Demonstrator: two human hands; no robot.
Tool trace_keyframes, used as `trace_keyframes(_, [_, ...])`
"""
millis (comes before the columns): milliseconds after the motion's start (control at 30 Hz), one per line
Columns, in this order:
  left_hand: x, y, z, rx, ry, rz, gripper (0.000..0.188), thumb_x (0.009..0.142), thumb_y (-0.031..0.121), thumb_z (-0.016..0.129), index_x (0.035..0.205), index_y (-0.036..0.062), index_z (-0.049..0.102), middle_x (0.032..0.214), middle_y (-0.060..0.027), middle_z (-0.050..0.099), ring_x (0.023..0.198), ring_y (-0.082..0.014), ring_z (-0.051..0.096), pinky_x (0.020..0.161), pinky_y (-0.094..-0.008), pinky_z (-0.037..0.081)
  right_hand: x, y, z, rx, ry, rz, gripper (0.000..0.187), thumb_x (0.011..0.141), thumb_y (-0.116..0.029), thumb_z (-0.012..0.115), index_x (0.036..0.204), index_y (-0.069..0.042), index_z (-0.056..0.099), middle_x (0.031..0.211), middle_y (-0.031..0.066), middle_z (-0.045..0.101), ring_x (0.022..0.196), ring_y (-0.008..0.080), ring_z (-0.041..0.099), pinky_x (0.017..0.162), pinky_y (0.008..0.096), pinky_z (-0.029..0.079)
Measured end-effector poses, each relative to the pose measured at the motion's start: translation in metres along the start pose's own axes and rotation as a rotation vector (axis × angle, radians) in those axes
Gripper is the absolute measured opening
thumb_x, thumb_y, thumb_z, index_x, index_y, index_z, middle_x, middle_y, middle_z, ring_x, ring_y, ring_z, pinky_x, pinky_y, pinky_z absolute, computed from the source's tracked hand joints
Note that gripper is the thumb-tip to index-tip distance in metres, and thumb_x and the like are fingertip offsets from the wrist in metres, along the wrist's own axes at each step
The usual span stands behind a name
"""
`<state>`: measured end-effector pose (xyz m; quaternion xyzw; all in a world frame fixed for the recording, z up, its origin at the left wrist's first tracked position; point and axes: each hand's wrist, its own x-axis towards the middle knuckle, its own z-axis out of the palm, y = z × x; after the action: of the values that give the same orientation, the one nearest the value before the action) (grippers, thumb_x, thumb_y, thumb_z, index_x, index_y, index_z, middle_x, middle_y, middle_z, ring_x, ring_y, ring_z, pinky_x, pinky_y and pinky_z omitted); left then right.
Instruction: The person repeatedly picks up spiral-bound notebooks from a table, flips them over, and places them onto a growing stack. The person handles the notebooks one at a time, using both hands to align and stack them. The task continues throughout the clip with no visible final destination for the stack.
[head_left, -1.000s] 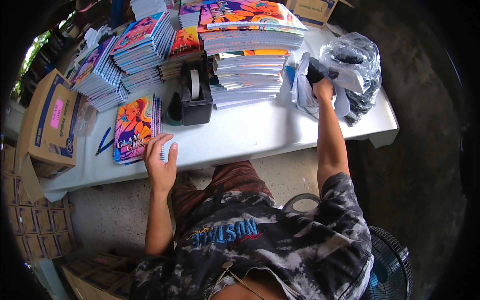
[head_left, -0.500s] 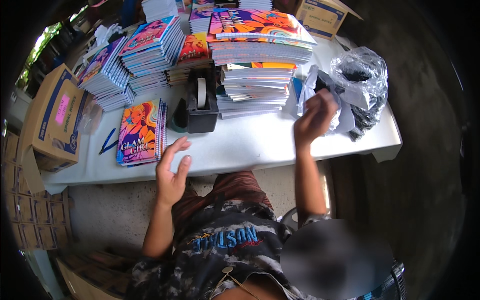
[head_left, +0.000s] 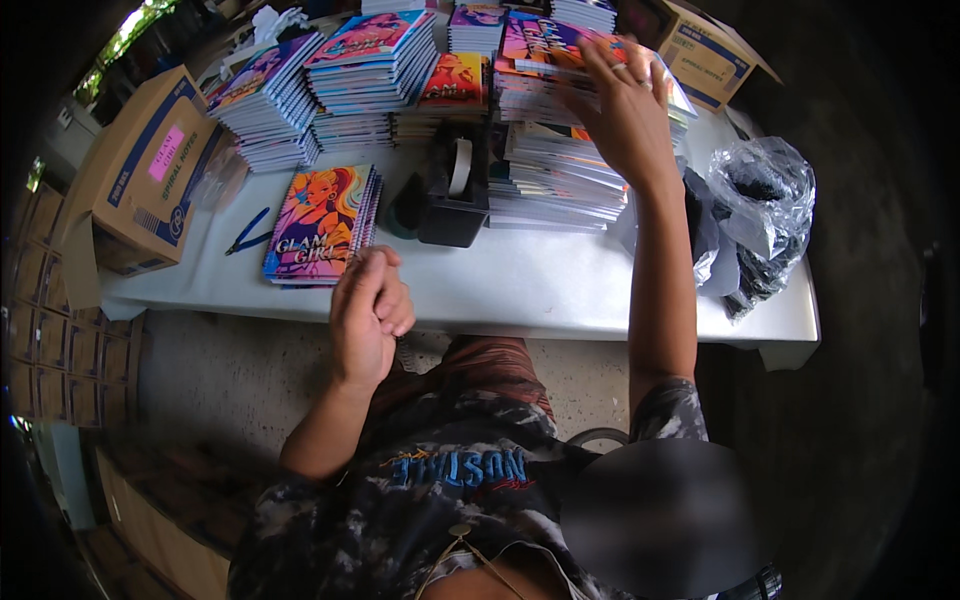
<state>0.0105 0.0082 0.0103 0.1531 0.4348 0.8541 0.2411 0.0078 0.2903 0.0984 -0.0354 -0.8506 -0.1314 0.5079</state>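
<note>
My right hand [head_left: 630,125] reaches over the tall stack of notebooks [head_left: 545,185] at the back, its fingers stretched out and apart at the bright illustrated top cover [head_left: 540,42]. Whether the fingertips touch that cover I cannot tell. No coils show on the visible edges of this stack. My left hand [head_left: 370,312] is held near the table's front edge with its fingers curled closed, and nothing shows in it. Just beyond it lies a small pile of spiral notebooks [head_left: 320,222] with an illustrated cover. A black tape dispenser [head_left: 455,215] stands between that pile and the tall stack.
Blue-handled pliers [head_left: 247,232] lie left of the small pile. More spiral notebook stacks [head_left: 262,105] stand at the back left. Cardboard boxes sit at the left [head_left: 150,180] and back right [head_left: 710,55]. A clear plastic bag [head_left: 765,200] of black, coil-like material rests at the right.
My right hand has moved from beside the plastic bag up and away to the top of the tall stack. My left hand's fingers have curled closed. The whole view has shifted.
</note>
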Motion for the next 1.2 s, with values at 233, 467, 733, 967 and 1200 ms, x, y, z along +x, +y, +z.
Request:
trace_keyframes(233, [-0.008, -0.012, -0.013, 0.095, -0.014, -0.034, 0.018, 0.092, 0.021, 0.042, 0.094, 0.0037, 0.048, 0.055, 0.0059, 0.032, 0.044, -0.0027, 0.028, 0.042, -0.0181, 0.025, -0.020, -0.015, -0.031, 0.472, 0.141, 0.257, 0.025, 0.066, 0.002, 0.066, 0.088, -0.011, 0.067, 0.080, 0.0064, 0.058, 0.078, 0.0203, 0.056, 0.068, 0.0283, 0.045])
trace_keyframes(467, [0.025, -0.014, -0.005, 0.330, -0.138, 0.209, 0.047, 0.082, 0.021, 0.059, 0.120, -0.0006, 0.044, 0.096, -0.0037, 0.052, 0.067, -0.0037, 0.036, 0.062, -0.0168, 0.035, -0.115, -0.079, -0.069, 1.770, 0.480, 0.810, 0.034, 0.090, -0.030, 0.045, 0.113, -0.005, 0.047, 0.105, 0.0073, 0.054, 0.093, 0.0161, 0.053, 0.089, 0.0351, 0.042])
trace_keyframes(733, [0.019, -0.025, -0.014, 0.513, -0.223, 0.142, 0.041, 0.079, 0.013, 0.065, 0.114, 0.0009, 0.047, 0.092, 0.0027, 0.053, 0.075, -0.0053, 0.045, 0.069, -0.0195, 0.038, -0.157, -0.114, -0.039, 2.110, 0.485, 1.419, 0.024, 0.087, -0.026, 0.052, 0.103, -0.008, 0.053, 0.092, 0.0015, 0.061, 0.086, 0.0101, 0.058, 0.080, 0.0243, 0.050])
trace_keyframes(967, [0.047, -0.025, -0.042, 0.749, -0.214, 0.175, 0.026, 0.084, 0.012, 0.058, 0.105, -0.0018, 0.053, 0.097, -0.0048, 0.059, 0.089, -0.0105, 0.052, 0.082, -0.0257, 0.041, -0.187, -0.050, -0.005, 1.799, 0.084, 0.873, 0.049, 0.078, -0.008, 0.058, 0.123, -0.001, 0.038, 0.112, 0.0136, 0.052, 0.098, 0.0200, 0.055, 0.086, 0.0360, 0.045])
trace_keyframes(1200, [0.060, -0.082, -0.075, 1.074, -0.100, -0.046, 0.033, 0.085, 0.011, 0.055, 0.113, -0.0021, 0.045, 0.099, -0.0057, 0.054, 0.089, -0.0103, 0.048, 0.081, -0.0250, 0.039, -0.212, -0.052, 0.027, 1.461, -0.453, 1.065, 0.018, 0.073, -0.003, 0.068, 0.089, -0.001, 0.061, 0.078, 0.0047, 0.065, 0.070, 0.0081, 0.058, 0.067, 0.0224, 0.047])
